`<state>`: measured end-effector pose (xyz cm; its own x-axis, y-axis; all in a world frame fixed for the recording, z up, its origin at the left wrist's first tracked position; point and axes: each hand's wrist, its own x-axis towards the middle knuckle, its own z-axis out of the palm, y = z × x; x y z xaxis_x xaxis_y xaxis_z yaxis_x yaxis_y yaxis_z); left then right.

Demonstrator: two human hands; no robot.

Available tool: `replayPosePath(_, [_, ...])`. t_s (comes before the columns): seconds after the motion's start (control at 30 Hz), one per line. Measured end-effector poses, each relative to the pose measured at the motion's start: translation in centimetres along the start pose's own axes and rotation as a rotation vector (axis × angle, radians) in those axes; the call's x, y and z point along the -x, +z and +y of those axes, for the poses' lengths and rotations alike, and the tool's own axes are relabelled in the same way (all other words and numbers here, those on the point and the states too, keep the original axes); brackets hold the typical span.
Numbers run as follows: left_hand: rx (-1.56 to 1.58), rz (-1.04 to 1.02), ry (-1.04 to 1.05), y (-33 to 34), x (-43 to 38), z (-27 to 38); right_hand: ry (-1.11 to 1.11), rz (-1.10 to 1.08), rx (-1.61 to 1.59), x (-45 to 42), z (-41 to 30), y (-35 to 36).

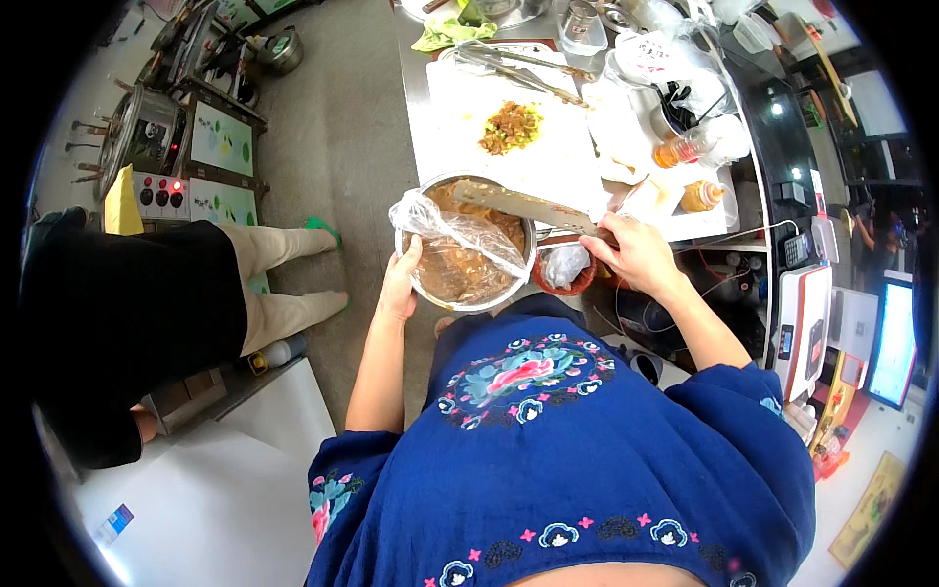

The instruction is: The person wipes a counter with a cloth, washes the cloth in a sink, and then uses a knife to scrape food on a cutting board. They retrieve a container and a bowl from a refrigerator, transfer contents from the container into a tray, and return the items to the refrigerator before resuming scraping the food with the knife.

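Note:
My left hand [402,285] grips the left side of a round metal pot [530,273], thumb over the rim. Brown, saucy food [469,275] fills it, and clear plastic wrap [447,229] is bunched across its top. In my right hand [632,253] is the handle of a cleaver [539,208], whose wide blade, flecked with food bits, reaches over the pot's far side. Beyond the pot lies a white cutting board [447,136] bearing a small heap of chopped brown and green food [511,128].
Metal tongs [524,72] lie across the board's far end. Bottles, including a squeeze bottle [702,196], stand at right. A red bin [579,282] with a plastic liner sits below the table edge. Another person [161,293] stands at left beside a cooker [139,136].

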<state>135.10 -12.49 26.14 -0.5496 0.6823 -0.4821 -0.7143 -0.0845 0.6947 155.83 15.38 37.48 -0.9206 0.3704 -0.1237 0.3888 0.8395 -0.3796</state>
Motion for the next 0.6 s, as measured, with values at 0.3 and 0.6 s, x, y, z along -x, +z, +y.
replayPosePath(0.3, [-0.044,0.006,-0.008,0.0,-0.6,-0.3,-0.135,-0.111,0.151,-1.9,0.5,-0.8])
replayPosePath(0.6, [-0.087,0.028,0.000,0.5,-0.6,-0.1,-0.184,-0.065,0.314,-3.0,1.4,0.4])
